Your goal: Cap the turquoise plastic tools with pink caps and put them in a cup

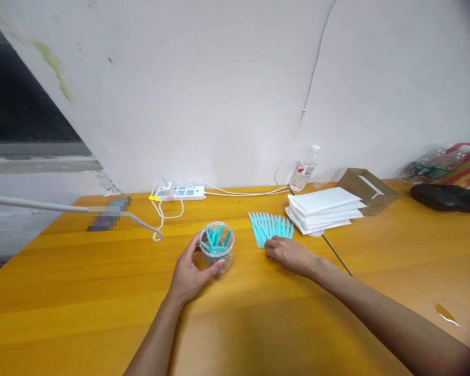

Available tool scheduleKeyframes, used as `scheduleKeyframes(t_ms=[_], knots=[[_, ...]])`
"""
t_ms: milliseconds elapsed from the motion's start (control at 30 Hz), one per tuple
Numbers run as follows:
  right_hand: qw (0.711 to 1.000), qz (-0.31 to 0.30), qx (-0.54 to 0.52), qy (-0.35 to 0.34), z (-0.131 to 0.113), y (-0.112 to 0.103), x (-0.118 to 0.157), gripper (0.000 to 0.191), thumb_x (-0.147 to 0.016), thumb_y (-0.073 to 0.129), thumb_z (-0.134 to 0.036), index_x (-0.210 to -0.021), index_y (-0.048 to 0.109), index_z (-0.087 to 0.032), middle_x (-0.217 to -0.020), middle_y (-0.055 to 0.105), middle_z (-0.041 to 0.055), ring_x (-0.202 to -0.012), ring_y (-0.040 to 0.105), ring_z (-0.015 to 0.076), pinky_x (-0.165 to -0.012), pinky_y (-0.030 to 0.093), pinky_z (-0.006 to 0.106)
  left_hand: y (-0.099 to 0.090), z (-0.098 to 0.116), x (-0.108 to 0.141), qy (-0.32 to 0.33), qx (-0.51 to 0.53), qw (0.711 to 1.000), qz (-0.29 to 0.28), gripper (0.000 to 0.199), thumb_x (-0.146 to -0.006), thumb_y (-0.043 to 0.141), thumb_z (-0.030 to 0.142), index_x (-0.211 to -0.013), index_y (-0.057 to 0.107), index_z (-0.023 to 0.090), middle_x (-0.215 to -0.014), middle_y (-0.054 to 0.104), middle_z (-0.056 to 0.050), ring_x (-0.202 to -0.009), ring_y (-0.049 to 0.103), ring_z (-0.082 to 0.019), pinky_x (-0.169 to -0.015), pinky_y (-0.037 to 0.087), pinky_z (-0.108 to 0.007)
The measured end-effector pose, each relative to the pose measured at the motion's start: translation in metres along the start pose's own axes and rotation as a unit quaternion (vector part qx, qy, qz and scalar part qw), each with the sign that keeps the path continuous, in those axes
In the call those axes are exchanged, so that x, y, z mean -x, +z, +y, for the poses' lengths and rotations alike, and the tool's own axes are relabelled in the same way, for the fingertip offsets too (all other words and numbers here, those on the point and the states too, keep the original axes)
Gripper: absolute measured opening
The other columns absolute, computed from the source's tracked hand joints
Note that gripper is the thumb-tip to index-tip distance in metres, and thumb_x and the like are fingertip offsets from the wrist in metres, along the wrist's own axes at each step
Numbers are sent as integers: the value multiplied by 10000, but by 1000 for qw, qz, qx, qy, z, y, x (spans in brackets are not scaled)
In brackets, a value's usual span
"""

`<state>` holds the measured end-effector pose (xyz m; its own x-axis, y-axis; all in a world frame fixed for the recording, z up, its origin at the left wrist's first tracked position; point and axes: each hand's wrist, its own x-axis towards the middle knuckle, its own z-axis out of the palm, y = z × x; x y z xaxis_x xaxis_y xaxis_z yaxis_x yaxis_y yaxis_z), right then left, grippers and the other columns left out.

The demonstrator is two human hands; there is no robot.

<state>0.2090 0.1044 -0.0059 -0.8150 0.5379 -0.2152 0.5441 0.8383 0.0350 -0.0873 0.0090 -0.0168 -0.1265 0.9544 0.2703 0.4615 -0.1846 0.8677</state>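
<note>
My left hand (191,274) is wrapped round a clear round plastic jar (223,263), thumb at its front and fingers behind. The jar stands open-topped on the table, and several slim turquoise plastic sticks (218,237) lean inside it. To its right lies a row of similar turquoise sticks (264,227), set side by side with tapered ends pointing away from me. My right hand (288,253) is at the near edge of this row, its fingers pinched on a turquoise stick; the fingers hide most of that piece.
A stack of white packets (325,203) lies right of the row, beside an open cardboard box (364,190). Behind stand a water bottle (304,169) and a white power strip (184,193) with cables. A blurred-out object (109,213) lies left; a black case (446,198) lies right.
</note>
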Motion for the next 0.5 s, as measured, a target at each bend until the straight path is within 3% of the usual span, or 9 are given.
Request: scheduleKeyframes(t_ms=[233,400,500], knots=[[999,-33,33,-15,-3,-10,-1,202,-930,497,-104,-946,694,-150,-996,637,113,-933,582,220,-709,423,287,-1,1,0,1,-3,1000,2,718,-727,780,405,-1359,502,207,-1242,663,-98,-1116,635,-255,-994,493,-397],[995,-29,61,-76,3,-11,-5,188,-926,526,-131,-878,704,-170,-961,640,101,-905,574,220,-654,428,285,0,1,-1,5,1,1000,-2,710,-730,780,405,-1355,504,209,-1240,664,-89,-1109,635,-244,-994,492,-382],[987,-10,69,-142,5,-22,-3,203,-937,507,-116,-838,678,-163,-921,653,93,-876,583,205,-670,449,288,0,1,0,2,-1,1000,-3,717,-730,780,405,-1361,499,211,-1250,662,-89,-1117,634,-246,-991,493,-376]])
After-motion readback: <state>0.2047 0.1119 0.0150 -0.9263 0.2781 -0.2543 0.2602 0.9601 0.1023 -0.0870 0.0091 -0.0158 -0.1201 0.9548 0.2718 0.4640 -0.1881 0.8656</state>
